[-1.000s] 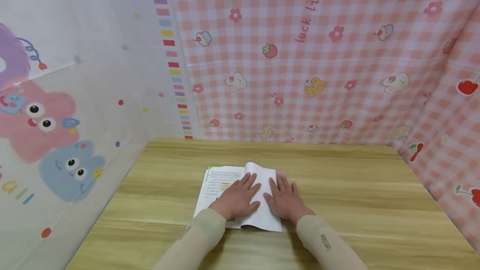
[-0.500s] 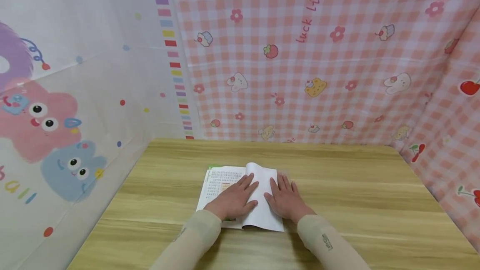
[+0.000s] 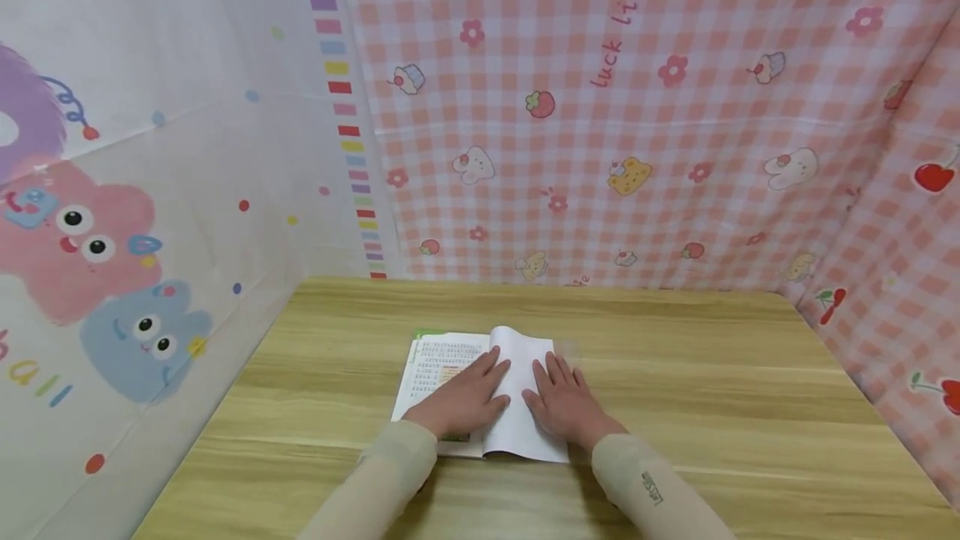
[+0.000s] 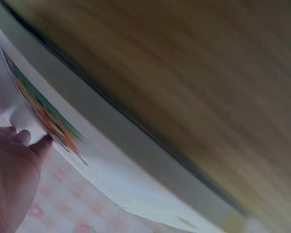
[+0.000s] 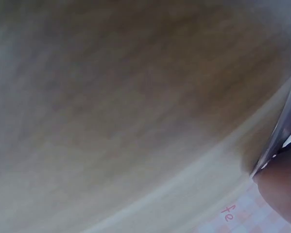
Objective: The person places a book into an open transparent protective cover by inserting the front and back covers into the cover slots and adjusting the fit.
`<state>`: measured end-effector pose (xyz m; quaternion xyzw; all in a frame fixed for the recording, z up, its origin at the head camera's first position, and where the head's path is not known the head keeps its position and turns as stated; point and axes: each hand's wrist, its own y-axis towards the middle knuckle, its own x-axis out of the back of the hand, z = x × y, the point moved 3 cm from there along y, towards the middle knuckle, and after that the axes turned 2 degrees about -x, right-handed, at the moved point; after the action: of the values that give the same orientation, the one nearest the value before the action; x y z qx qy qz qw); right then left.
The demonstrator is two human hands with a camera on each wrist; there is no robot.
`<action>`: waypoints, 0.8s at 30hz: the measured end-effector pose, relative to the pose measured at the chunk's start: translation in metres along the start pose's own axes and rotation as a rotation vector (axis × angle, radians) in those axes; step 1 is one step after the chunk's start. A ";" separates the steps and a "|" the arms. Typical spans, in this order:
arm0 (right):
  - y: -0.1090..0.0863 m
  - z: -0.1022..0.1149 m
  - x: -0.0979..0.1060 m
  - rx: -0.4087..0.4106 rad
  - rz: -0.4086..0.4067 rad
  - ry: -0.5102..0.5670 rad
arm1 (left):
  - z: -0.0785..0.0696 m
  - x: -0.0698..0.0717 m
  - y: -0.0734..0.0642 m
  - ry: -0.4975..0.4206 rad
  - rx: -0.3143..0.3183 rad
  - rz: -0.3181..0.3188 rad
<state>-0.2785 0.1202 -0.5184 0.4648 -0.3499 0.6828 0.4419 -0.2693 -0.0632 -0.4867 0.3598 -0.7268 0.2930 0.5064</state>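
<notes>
An open book (image 3: 422, 391) lies near the middle of the table, with print on its left page. Its right side is a plain white sheet (image 3: 519, 432) that bulges near the spine. My left hand (image 3: 467, 397) rests across the left page, its fingertips on the white sheet by the spine. On the sheet's right part lies my right hand (image 3: 566, 405), fingers extended. In the left wrist view the book's thick page edge (image 4: 135, 145) and a coloured picture (image 4: 48, 116) show beside my fingers. The right wrist view is blurred; only part of the hand (image 5: 281, 189) shows there.
The wood-grain table (image 3: 712, 407) extends on both sides of the book. A pink checked cloth (image 3: 600, 132) hangs behind it, and a white cartoon-printed cloth (image 3: 210, 190) hangs at the left.
My left hand has slid slightly left across the book. My right hand has shifted a little left and toward me over the white sheet. The book stays in place.
</notes>
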 end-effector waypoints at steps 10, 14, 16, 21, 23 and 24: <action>-0.003 0.008 0.013 -0.003 0.023 0.034 | 0.007 0.004 -0.003 0.004 0.009 0.015; -0.004 0.009 0.014 0.001 0.009 0.037 | 0.002 0.004 -0.001 0.041 0.037 0.037; -0.004 0.009 0.015 0.006 0.000 0.041 | 0.001 0.002 0.001 0.069 0.055 0.047; -0.004 0.008 0.011 0.003 0.011 0.017 | -0.008 0.005 0.004 0.153 0.090 0.067; -0.005 0.008 0.010 0.000 0.019 0.014 | -0.013 0.008 0.004 0.186 0.102 0.077; -0.004 0.008 0.009 -0.001 0.022 0.013 | -0.015 0.009 0.004 0.202 0.102 0.078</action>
<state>-0.2735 0.1172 -0.5071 0.4562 -0.3526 0.6904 0.4368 -0.2669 -0.0511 -0.4740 0.3254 -0.6695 0.3840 0.5463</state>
